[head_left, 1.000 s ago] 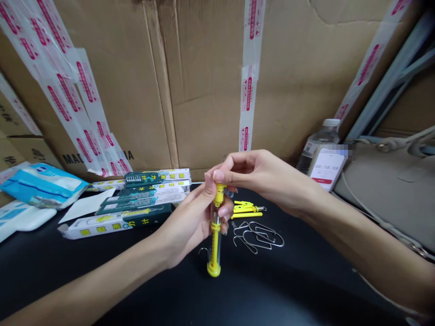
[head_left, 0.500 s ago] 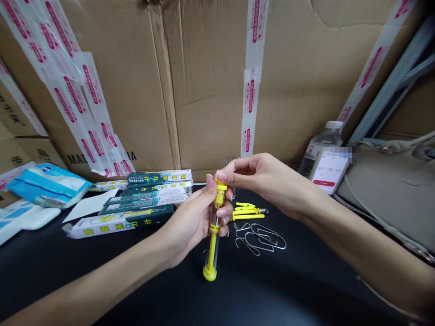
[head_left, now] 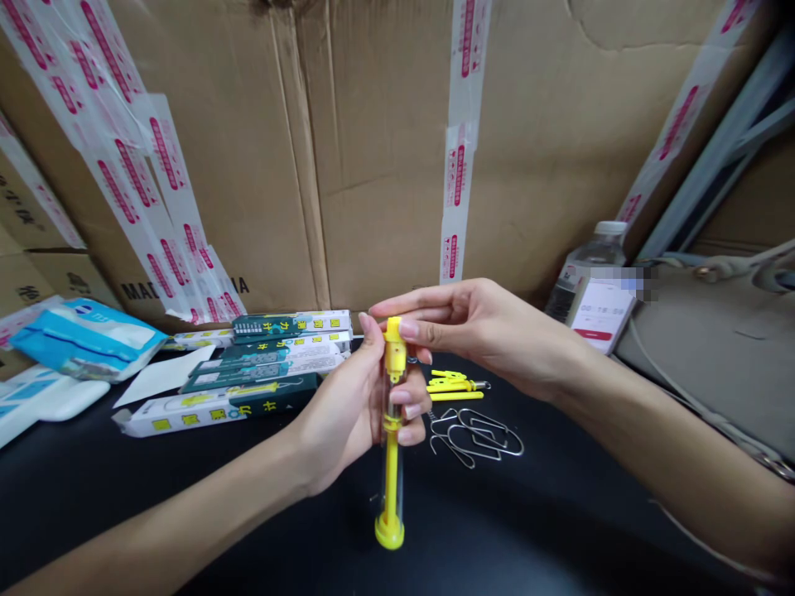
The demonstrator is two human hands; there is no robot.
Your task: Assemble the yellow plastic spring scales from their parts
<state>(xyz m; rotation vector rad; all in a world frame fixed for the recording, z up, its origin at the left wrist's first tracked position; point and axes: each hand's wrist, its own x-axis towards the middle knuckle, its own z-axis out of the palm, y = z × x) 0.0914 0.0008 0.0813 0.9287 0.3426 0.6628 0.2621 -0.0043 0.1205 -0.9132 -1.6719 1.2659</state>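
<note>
A clear tubular spring scale with yellow parts inside hangs nearly upright over the black table. My left hand wraps around its upper half, fingers behind and thumb near the top. At the upper end, my right hand pinches the yellow cap between thumb and fingers. The fingertips behind the cap are partly hidden. Just right of the tube lie loose yellow plastic parts, and in front of them several bent metal wire hooks.
Printed spring-scale boxes lie at the left, beside a white paper and a blue packet. A water bottle, a phone and a grey bag stand at the right. Cardboard boxes wall off the back.
The spring scale has shifted slightly downward and stands straighter. My right fingers have stretched further left across the cap, and more of its yellow top shows.
</note>
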